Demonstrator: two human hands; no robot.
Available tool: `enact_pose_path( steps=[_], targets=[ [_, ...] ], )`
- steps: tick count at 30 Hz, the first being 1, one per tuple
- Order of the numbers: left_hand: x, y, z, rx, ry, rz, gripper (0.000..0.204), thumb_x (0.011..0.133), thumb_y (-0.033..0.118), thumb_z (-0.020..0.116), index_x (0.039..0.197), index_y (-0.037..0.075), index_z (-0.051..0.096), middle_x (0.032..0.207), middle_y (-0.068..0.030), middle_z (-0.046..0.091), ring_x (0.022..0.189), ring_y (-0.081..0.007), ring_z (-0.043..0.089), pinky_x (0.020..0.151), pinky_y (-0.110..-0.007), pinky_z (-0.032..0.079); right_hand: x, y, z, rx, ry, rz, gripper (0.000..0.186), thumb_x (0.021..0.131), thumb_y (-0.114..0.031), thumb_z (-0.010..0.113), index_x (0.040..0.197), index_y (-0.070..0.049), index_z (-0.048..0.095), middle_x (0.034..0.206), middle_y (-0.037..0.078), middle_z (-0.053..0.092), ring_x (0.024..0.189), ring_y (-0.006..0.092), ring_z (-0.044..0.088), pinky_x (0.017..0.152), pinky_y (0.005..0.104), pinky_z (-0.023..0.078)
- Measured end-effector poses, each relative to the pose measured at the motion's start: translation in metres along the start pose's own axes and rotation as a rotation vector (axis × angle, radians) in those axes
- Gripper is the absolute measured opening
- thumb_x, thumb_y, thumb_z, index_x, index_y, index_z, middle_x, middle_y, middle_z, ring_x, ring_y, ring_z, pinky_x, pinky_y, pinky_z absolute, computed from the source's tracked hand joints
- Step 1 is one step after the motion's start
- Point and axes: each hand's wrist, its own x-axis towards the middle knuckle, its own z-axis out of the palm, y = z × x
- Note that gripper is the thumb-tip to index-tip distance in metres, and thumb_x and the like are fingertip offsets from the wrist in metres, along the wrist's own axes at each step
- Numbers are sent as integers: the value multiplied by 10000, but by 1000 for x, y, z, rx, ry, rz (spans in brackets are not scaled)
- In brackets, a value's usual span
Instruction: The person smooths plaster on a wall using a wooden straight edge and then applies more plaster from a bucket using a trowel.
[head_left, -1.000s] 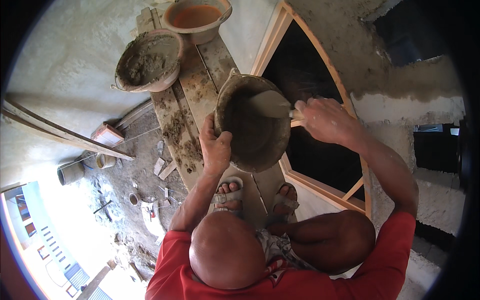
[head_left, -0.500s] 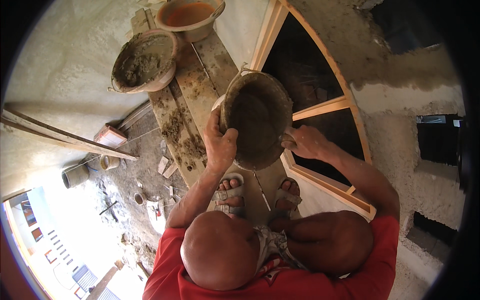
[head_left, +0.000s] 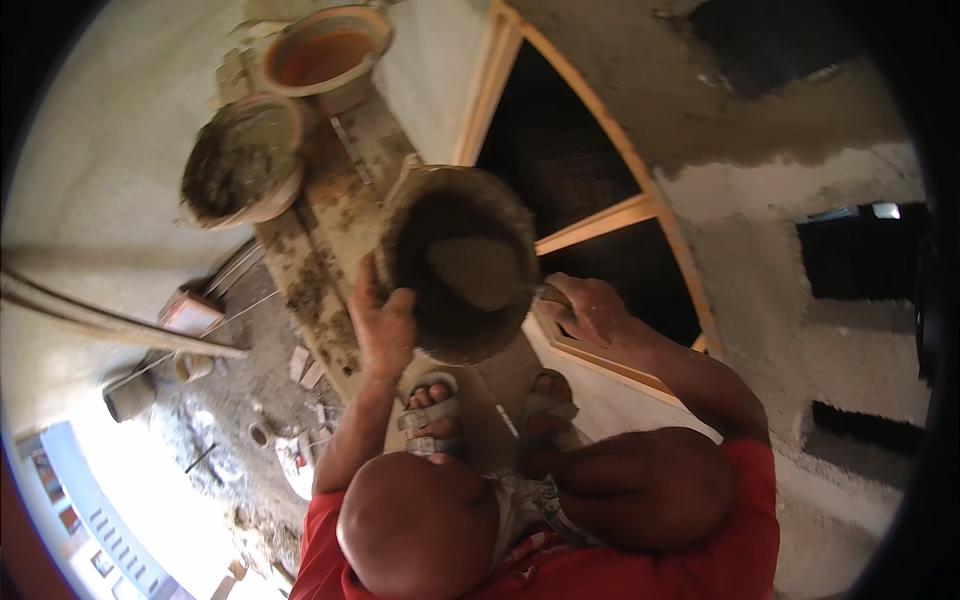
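My left hand [head_left: 385, 322] grips the near left rim of a round, mortar-caked pan [head_left: 430, 215], holding it tilted toward me at chest height. My right hand [head_left: 592, 310] is at the pan's right side, shut on the handle of a trowel [head_left: 482, 272]. The trowel's blade lies inside the pan with grey mortar on it. Both my sandalled feet [head_left: 437, 408] stand on a mortar-smeared wooden plank [head_left: 325, 245] below the pan.
Farther along the plank sit a second pan of grey mortar [head_left: 240, 160] and an orange basin [head_left: 325, 52]. An arched wooden window frame [head_left: 600, 218] is set in the partly plastered wall [head_left: 760, 260] at right. Rubble and poles lie on the ground far below, left.
My right hand dropped from the pan's upper right to its lower right side, and the trowel blade now lies loaded inside the pan. My left hand kept its hold on the rim.
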Motion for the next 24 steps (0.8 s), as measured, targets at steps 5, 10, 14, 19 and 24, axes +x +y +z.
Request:
enact_pose_path(
  steps=[5,10,14,19,24],
  targets=[
    [1,1,-7,-33,-8,-65,542,762,-87,442,1298,-70,522,1097,-92,660,919,-116,625,800,-231,499,-14,-22,-56,98,-35,73,405,891,-287,728,1139,-13,564,862,197,703,765,355,712,684,425,556],
    [2,-5,-9,3,5,-72,549,756,-88,438,1298,-73,524,1113,-90,660,932,-118,624,825,-225,492,-39,-41,-117,161,-67,119,473,794,-260,804,1104,-24,536,895,167,664,824,265,686,727,359,515],
    [0,-4,-11,11,13,-89,547,750,-86,437,1288,-74,536,1130,-100,657,955,-127,618,862,-235,486,-54,-50,-156,171,-21,93,448,778,-264,795,1094,-10,605,823,141,674,731,261,669,698,359,525],
    [-4,10,3,99,17,-30,543,744,-82,435,1276,-81,540,1115,-100,654,957,-126,608,876,-243,479,-69,22,-168,591,51,718,319,898,-264,690,1092,-13,655,809,18,620,688,140,588,596,308,490],
    [-2,-5,-3,81,-2,1,523,740,-72,436,1251,-82,549,1068,-86,650,922,-108,594,828,-230,477,-125,36,-264,-305,578,565,432,977,-299,625,1306,-21,599,901,96,680,791,220,655,757,351,533]
  ],
)
